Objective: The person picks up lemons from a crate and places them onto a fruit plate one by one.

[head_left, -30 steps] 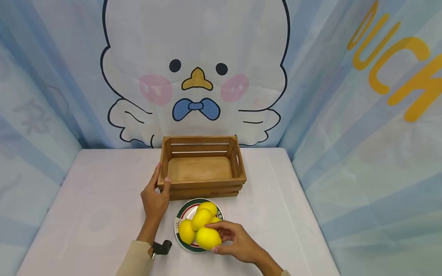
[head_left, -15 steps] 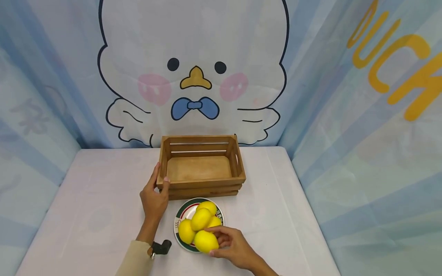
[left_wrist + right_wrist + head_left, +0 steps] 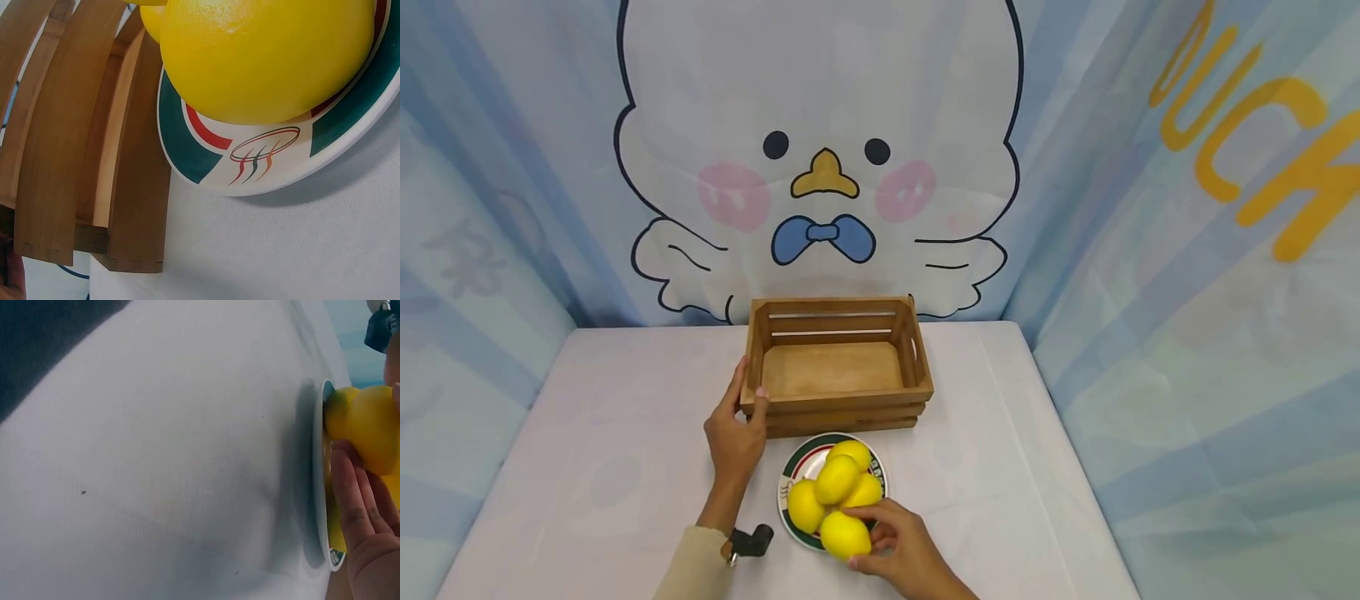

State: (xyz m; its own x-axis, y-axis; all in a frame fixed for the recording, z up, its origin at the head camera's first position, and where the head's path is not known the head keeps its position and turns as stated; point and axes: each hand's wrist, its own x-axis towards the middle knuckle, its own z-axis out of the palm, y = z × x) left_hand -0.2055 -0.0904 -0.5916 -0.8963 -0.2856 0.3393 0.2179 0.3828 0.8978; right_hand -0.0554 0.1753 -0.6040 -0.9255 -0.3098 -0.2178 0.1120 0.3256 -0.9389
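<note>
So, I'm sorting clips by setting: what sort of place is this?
Probably a staged recording booth, not a kitchen: a printed cartoon-duck fabric backdrop, a white-clothed table, and props only, a slatted wooden crate and plate of yellow lemons.

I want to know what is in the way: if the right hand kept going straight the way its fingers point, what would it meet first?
The right hand already grips the nearest lemon on the plate. Pushed on toward the upper left, it would probably meet the other lemons piled behind it, though depth is unclear.
</note>
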